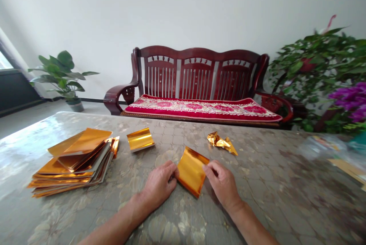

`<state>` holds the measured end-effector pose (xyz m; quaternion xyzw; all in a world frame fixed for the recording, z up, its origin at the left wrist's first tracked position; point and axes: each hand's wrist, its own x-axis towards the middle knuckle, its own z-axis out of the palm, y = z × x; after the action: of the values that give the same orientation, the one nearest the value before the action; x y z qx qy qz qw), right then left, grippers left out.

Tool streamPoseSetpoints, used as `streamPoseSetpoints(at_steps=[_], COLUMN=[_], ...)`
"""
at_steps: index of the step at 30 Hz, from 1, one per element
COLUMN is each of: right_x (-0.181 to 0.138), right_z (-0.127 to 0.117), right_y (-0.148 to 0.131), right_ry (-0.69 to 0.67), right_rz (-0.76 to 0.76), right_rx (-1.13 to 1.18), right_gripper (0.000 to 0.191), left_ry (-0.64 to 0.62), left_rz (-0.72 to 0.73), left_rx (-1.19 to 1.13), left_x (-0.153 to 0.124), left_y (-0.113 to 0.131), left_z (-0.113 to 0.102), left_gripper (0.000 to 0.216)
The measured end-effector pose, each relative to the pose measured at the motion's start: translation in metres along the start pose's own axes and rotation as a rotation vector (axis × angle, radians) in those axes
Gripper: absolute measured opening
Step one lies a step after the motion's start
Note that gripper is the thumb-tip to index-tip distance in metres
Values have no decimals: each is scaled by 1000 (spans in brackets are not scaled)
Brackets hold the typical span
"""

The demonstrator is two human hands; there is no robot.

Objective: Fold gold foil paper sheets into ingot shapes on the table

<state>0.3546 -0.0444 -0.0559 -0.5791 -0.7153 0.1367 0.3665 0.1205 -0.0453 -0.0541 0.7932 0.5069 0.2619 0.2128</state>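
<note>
Between my two hands is a square sheet of gold foil paper (pixel 192 170), tilted and slightly curled at its edges. The fingers of my left hand (pixel 161 180) are closed at its left edge. My right hand (pixel 223 184) pinches its right edge between thumb and fingers. Beyond my left hand lies a curved sheet of gold foil (pixel 140 140). A crumpled, twisted piece of gold foil (pixel 222 143) rests past my right hand. At the left stands an uneven stack of gold foil sheets (pixel 71 167), some showing grey undersides.
A patterned grey tablecloth (pixel 160 214) covers the table. Clear plastic packaging (pixel 323 146) and a tan flat piece (pixel 349 170) lie at the right edge. Behind the table are a wooden bench (pixel 197 71) with a red cushion (pixel 200 108), a potted plant (pixel 64 73) and leafy plants (pixel 309 62).
</note>
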Motion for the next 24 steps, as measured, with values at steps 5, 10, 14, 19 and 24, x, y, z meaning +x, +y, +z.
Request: streamPoseSetpoints(at_steps=[5, 10, 14, 19, 24], right_x=[9, 15, 9, -3, -8], right_z=[11, 13, 2, -7, -4], right_y=[11, 12, 1, -18, -20], right_ry=[149, 77, 381, 306, 176], right_rz=[216, 115, -299, -706, -820], right_rx=[-54, 30, 69, -1, -175], right_gripper=[60, 17, 29, 50, 39], left_ry=[-10, -18, 215, 420, 281], left_rz=[92, 112, 15, 98, 219], left_rx=[-3, -42, -170, -430, -285], left_x=[-1, -3, -1, 3, 8], left_y=[2, 3, 7, 13, -2], left_z=[4, 5, 8, 13, 10], left_gripper=[22, 30, 43, 74, 54])
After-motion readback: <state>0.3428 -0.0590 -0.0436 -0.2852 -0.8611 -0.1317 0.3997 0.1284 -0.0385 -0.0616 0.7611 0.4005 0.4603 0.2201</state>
